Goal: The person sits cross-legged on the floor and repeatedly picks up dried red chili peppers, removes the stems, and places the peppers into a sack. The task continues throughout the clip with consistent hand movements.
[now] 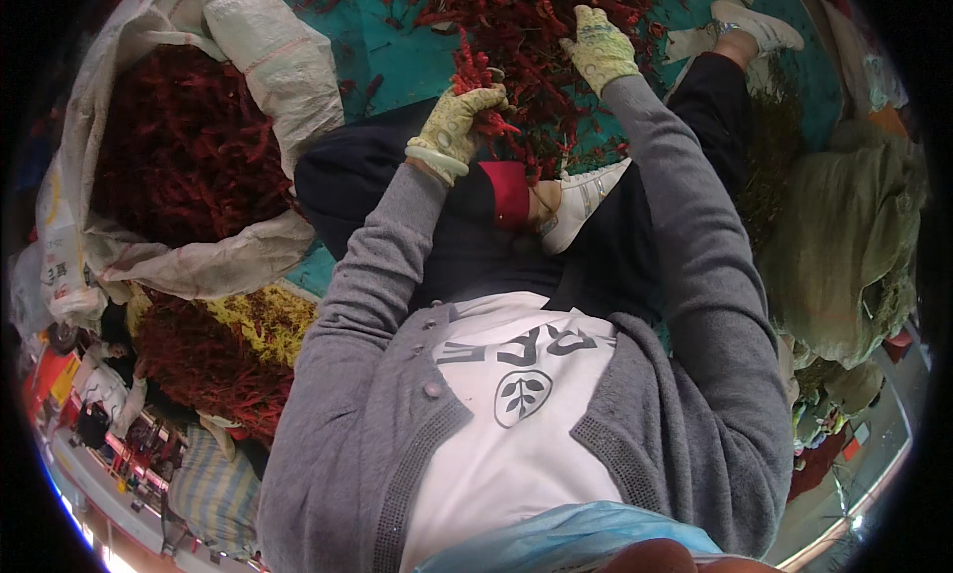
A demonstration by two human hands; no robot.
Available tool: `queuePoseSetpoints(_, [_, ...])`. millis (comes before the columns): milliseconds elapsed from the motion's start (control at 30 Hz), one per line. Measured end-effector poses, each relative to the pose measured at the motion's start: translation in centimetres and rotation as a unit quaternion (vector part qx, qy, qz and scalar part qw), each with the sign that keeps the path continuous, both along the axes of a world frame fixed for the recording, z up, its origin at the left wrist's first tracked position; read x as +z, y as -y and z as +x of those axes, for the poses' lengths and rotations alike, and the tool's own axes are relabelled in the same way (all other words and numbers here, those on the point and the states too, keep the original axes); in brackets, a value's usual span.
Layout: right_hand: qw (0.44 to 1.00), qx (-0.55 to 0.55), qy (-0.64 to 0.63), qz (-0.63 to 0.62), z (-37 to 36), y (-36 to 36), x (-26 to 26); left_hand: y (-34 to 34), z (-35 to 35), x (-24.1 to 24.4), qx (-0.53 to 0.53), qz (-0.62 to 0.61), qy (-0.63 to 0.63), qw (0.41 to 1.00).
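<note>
My left hand (456, 126), in a patterned pale yellow glove with a pale bangle at the wrist, grips a bunch of dried red chillies (470, 70). Their tips stick out above and below my fingers. My right hand (601, 50), gloved alike, rests at the right side of a loose heap of red chillies (514, 14). Its fingers lie near the chillies, and whether they pinch one cannot be told. The heap spreads over a teal ground sheet (372, 33) in front of my crossed legs.
A large white woven sack (279, 59) full of red chillies stands at the left. Below it lie more red chillies (208, 357) and a yellow patch. My white shoes (588, 200) border the heap. A greenish sack (841, 238) and dry stems (770, 141) are at the right.
</note>
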State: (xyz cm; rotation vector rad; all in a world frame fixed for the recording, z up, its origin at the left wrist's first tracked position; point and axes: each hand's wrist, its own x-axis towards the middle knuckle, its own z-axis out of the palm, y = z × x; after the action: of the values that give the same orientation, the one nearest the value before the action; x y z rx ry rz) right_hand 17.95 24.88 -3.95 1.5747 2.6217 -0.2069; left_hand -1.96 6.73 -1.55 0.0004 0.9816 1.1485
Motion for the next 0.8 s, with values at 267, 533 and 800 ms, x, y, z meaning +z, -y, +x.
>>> queuePoseSetpoints(267, [0.914,-0.126,-0.292,-0.252,3.0,3.2,-1.2,-0.3,0.7,0.0,-0.004,0.031,0.016,0.999])
queuePoseSetpoints(533, [0.783,-0.19,-0.439,-0.397,2.2,11.9,3.1,0.0,0.6,1.5,0.023,0.075,-0.017,0.997])
queuePoseSetpoints(800, [0.923,-0.038,-0.307,-0.228,1.0,15.6,2.2,0.7,0.4,1.7,-0.089,0.154,-0.245,0.953])
